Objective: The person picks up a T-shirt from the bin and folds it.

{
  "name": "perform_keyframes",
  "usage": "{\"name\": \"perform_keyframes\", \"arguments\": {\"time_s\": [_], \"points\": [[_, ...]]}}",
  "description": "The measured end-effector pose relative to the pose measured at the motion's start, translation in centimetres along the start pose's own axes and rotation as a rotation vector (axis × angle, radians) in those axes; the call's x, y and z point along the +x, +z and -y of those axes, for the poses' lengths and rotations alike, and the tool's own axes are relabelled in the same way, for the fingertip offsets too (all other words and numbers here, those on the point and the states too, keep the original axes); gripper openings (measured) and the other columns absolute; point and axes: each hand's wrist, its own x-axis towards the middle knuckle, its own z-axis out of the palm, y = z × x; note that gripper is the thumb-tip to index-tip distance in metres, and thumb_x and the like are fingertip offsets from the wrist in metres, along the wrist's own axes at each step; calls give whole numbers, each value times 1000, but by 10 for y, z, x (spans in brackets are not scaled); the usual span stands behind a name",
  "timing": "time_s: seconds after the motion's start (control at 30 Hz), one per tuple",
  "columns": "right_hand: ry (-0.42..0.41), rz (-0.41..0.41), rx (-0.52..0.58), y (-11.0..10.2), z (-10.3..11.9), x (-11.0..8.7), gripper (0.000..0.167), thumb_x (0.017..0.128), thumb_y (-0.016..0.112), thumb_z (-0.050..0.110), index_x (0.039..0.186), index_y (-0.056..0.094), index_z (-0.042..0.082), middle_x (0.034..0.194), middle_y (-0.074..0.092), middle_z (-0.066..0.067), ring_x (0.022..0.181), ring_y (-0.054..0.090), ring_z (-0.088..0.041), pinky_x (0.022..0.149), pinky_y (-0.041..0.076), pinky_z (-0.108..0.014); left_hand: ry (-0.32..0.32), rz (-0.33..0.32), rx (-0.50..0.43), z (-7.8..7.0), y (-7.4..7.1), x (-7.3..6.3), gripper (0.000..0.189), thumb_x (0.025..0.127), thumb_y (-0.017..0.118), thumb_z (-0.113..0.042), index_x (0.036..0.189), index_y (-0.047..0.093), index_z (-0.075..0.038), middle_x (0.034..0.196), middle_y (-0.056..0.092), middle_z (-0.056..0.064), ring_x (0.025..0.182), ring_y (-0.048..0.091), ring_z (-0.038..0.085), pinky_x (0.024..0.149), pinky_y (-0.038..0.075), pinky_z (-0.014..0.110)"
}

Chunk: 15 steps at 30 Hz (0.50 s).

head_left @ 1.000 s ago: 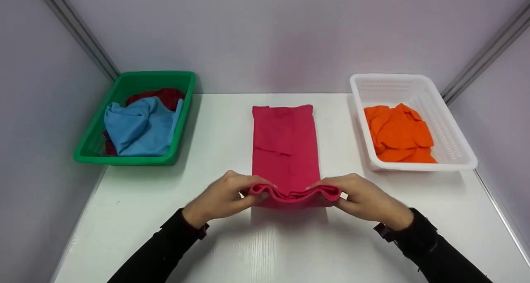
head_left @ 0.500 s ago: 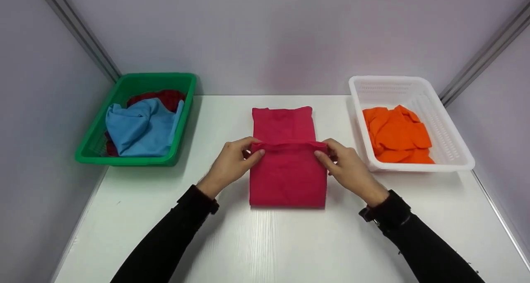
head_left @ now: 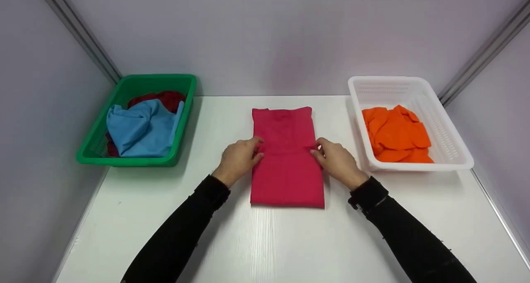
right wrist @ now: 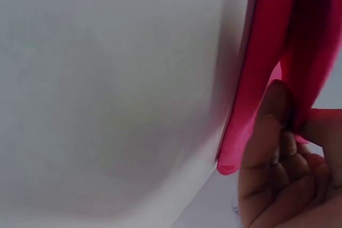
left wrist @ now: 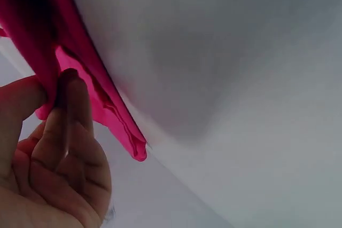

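Observation:
A folded pink garment point(head_left: 287, 179) lies lengthwise on the white table, its near part doubled back over the rest. My left hand point(head_left: 239, 158) pinches the left corner of the folded-over flap between thumb and fingers. At the opposite corner, my right hand point(head_left: 337, 158) pinches the flap the same way. In the left wrist view, the left hand point(left wrist: 59, 158) has its thumb above the cloth and fingers beneath. The right wrist view shows the right hand point(right wrist: 288, 158) with fingers under the raised layer, above the lower layer of the garment point(right wrist: 251, 94).
A green basket point(head_left: 124, 162) at the back left holds a light blue cloth point(head_left: 143, 127) and a dark red cloth point(head_left: 169, 100). At the back right, a white basket point(head_left: 451, 166) contains an orange cloth point(head_left: 395, 136). Pale walls point(head_left: 265, 38) enclose the table point(head_left: 265, 250).
Both hands have carried the garment's near edge up, away from the body, and laid it down over the middle. The flap now lies flatter and the hands are lower. The baskets stay put.

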Motion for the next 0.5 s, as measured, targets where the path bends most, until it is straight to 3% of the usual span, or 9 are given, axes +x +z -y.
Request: {"name": "perform_keyframes", "arguments": {"time_s": [0.13,0.27,0.37,0.5], "points": [[-32,-49,-100,1,2,-5,47,115,75,26,153,62,3,121,79,-16,96,77,-33,79,65,-49,68,10,173,-4,-2,-9,63,109,86,-27,163,61,-5,161,70,21,145,71,42,109,68,62],[-133,-55,-219,4,7,-24,54,113,77,32,158,64,4,151,69,-21,133,72,-44,101,69,-64,177,146,183,-14,-9,-31,81,116,76,-36,181,41,-4,191,40,19,176,43,41,139,46,64],[-232,51,-270,7,11,-46,61,115,76,39,165,62,6,172,60,-20,156,62,-45,119,62,-70,251,289,125,-25,-11,-52,84,120,66,-45,185,32,-6,196,29,15,184,28,38,149,30,63],[-352,236,-302,13,10,-73,78,116,72,49,180,48,10,191,42,-16,177,41,-43,140,41,-72,291,425,80,-32,-7,-77,91,117,67,-54,187,29,-10,197,27,12,186,23,36,151,25,62]]}}
